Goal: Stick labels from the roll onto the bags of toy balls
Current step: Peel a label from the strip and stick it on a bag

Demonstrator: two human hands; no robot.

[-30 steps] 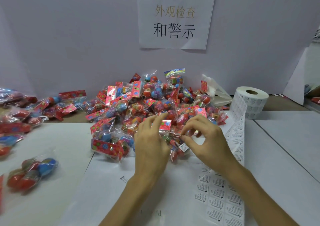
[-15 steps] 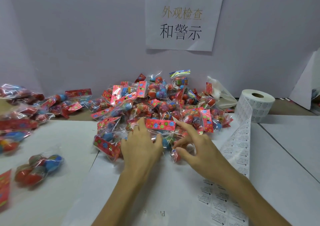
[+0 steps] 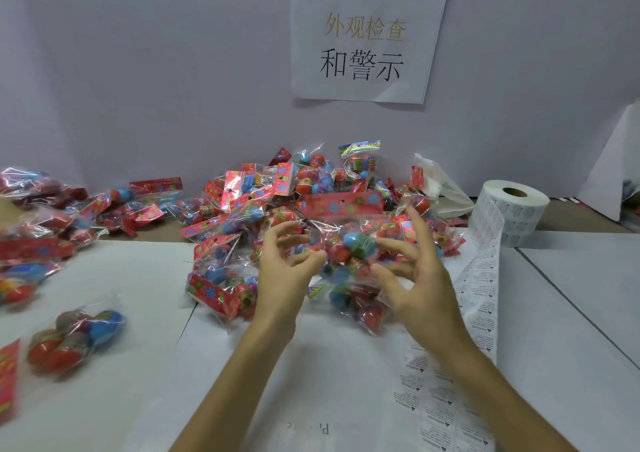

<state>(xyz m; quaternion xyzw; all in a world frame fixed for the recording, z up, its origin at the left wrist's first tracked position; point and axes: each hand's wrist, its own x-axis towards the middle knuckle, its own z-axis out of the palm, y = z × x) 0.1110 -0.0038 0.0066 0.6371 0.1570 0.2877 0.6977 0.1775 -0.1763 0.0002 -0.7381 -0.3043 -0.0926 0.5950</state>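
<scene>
A clear bag of toy balls [image 3: 356, 243] with a red flowered header card is lifted just above the big pile of bags [image 3: 242, 209]. My left hand [image 3: 284, 275] pinches its left side with curled fingers. From the right, my right hand [image 3: 419, 278] holds it with the thumb below and spread fingers behind. The picture is motion-blurred. The white label roll [image 3: 512, 209] stands at the right, and its label strip [image 3: 481, 299] trails down the table past my right wrist.
More bags lie in a group at the left edge [image 3: 34, 237], and one single bag [image 3: 76, 337] sits nearer me. A white paper sheet [image 3: 311, 382] lies under my arms. A grey wall with a printed sign [image 3: 363, 36] closes the back.
Both hands went from fingering a small label at the pile's front to gripping a bag and raising it off the pile. The camera view shifted slightly.
</scene>
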